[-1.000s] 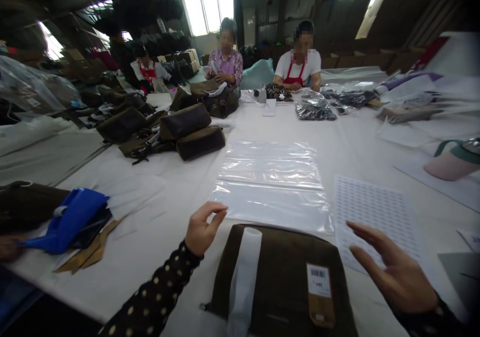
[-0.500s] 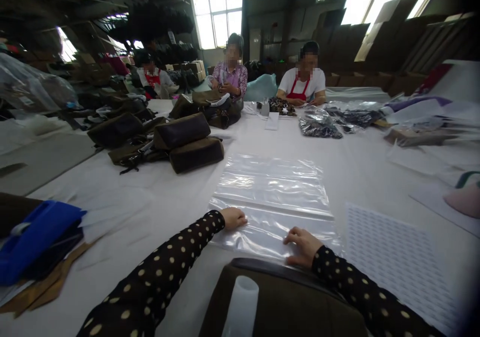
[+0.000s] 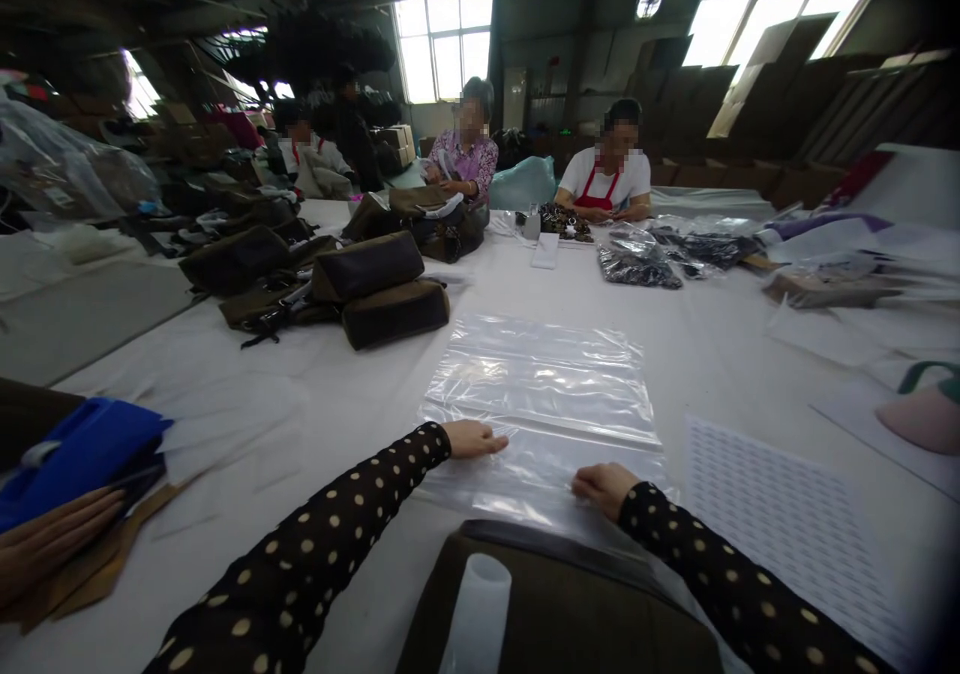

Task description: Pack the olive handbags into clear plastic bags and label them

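A clear plastic bag (image 3: 540,379) lies flat on the white table in front of me. My left hand (image 3: 477,439) rests on its near left part, fingers stretched out. My right hand (image 3: 604,486) has its fingers curled in on the near right part of the plastic, close to the edge. Right below my hands is a dark olive-brown bag (image 3: 592,604) with a black edge; some clear film shows along its right side. A translucent white roll or tube (image 3: 480,604) lies upon this bag.
Olive-brown bags (image 3: 367,264) are piled at the left. A sheet of printed labels (image 3: 780,514) lies at right. Blue material (image 3: 82,454) is at lower left, where another person's hand (image 3: 67,544) reaches in. Co-workers sit across the table, near plastic-wrapped dark goods (image 3: 637,254).
My right hand's fingers have curled closed on the plastic, whose near edge has shifted toward me. My left hand has flattened and slid slightly right. Another person's hand has appeared at lower left.
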Demonstrator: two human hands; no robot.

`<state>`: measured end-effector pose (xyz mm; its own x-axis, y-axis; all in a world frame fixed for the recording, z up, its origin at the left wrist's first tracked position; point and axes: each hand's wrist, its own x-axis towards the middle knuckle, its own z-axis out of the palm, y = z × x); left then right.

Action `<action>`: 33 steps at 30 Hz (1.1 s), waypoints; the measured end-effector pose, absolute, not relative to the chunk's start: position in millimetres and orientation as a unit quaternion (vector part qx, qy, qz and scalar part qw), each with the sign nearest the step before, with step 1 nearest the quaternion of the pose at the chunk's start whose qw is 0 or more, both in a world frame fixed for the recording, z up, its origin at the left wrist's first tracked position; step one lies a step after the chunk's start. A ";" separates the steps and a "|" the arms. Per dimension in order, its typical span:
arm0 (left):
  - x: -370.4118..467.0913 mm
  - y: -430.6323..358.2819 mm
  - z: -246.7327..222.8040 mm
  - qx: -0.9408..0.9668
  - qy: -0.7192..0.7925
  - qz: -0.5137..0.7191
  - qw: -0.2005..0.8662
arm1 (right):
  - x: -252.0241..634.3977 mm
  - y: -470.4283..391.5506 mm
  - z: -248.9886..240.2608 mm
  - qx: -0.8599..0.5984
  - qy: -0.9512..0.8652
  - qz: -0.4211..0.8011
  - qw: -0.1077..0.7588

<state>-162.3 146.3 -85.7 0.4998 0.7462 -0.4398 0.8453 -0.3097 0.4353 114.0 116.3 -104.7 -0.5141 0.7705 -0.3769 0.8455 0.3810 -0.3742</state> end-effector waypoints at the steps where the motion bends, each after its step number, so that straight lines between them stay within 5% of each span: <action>1: -161.6 139.6 -82.3 0.809 0.493 -0.068 0.312 | 114.2 119.8 -102.5 0.492 0.825 -0.266 0.078; 23: -162.6 133.5 -64.6 0.811 0.546 0.009 0.211 | 88.1 124.8 -74.2 0.528 0.834 -0.113 0.113; 33: -241.4 144.5 -46.8 0.716 0.683 -0.017 0.143 | 156.5 144.9 -66.7 0.654 0.745 -0.131 -0.024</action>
<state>-241.4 144.5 -46.8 0.0654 0.9733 -0.2199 0.9832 -0.0253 0.1805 156.5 144.9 -66.7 -0.1435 0.9803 -0.1358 0.9680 0.1104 -0.2255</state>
